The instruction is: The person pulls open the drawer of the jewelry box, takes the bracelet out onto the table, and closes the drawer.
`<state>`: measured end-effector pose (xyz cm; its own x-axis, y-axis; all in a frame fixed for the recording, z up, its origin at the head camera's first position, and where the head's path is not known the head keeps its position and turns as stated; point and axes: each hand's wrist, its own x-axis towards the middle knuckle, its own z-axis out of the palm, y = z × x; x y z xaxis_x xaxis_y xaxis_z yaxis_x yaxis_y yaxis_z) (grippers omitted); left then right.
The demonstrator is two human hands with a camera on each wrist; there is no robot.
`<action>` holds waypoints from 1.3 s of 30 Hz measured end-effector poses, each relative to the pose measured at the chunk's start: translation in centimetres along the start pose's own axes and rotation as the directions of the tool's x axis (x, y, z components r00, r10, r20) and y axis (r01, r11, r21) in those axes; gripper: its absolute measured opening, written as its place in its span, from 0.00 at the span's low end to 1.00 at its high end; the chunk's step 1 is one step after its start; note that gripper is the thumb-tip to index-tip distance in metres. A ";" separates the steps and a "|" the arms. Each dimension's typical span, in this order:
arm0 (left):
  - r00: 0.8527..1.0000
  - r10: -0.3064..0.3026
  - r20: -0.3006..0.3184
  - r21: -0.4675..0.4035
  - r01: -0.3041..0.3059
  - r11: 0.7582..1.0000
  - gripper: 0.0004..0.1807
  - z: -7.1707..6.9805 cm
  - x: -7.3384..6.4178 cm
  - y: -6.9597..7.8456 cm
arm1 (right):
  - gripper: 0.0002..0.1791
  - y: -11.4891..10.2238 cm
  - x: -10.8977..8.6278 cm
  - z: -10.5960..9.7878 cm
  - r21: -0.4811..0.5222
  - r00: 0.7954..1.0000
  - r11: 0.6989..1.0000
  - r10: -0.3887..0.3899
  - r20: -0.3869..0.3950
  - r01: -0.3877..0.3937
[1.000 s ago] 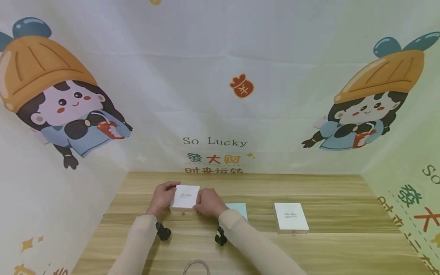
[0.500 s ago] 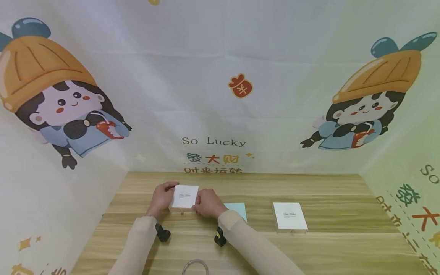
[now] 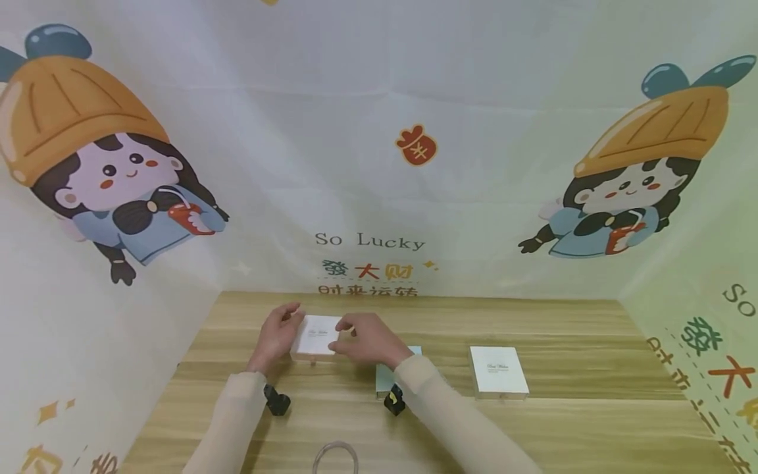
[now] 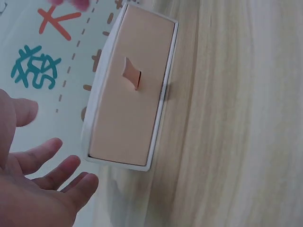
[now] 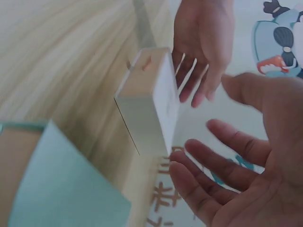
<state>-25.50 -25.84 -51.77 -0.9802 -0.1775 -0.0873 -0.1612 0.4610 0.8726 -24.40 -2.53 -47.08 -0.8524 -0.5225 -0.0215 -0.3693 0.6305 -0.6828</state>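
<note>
On the wooden table a white drawer box [image 3: 316, 334] lies flat with small print on its lid. Its peach front [image 4: 128, 109] carries a small ribbon pull tab [image 4: 131, 74] and faces the person. My left hand [image 3: 278, 337] is at the box's left side, fingers spread and relaxed, with a gap to the box in the left wrist view. On the other side, my right hand [image 3: 368, 339] is loosely curved beside the box's right edge. In the right wrist view its fingers [image 5: 232, 165] are apart and hold nothing.
A mint-green box [image 3: 385, 380] lies partly under the right forearm. Farther right is a second white box [image 3: 499, 370] with similar print. A clear curved loop [image 3: 335, 450] shows at the bottom edge. A printed cloth [image 3: 474, 283] walls the table's back and sides.
Both hands have loosened from the white box; the right fingers have spread and drawn back to the right. The box stays in place, and more of the mint-green box shows.
</note>
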 end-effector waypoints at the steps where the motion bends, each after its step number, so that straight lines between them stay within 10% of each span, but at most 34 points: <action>1: 1.000 0.017 0.003 0.006 -0.017 1.000 0.29 0.0 -0.1 0.1 | 0.25 0.0 -0.2 -0.4 -0.011 1.000 1.000 -0.013 -0.003 0.013; 21: 0.946 0.323 0.030 -0.073 -0.321 0.944 0.28 3.6 -4.6 3.0 | 0.43 3.8 -7.2 -5.1 -0.164 0.976 0.985 -0.084 -0.201 0.051; 39: 0.936 0.283 0.210 -0.158 -0.253 0.954 0.26 7.9 -6.9 3.2 | 0.39 7.2 -12.2 -2.4 0.101 0.924 0.991 0.116 -0.366 -0.084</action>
<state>-20.18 -16.31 -52.17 -0.9871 0.1466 0.0642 0.1121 0.3472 0.9310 -17.49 9.76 -49.94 -0.9653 -0.1997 0.1682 -0.2569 0.6107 -0.7491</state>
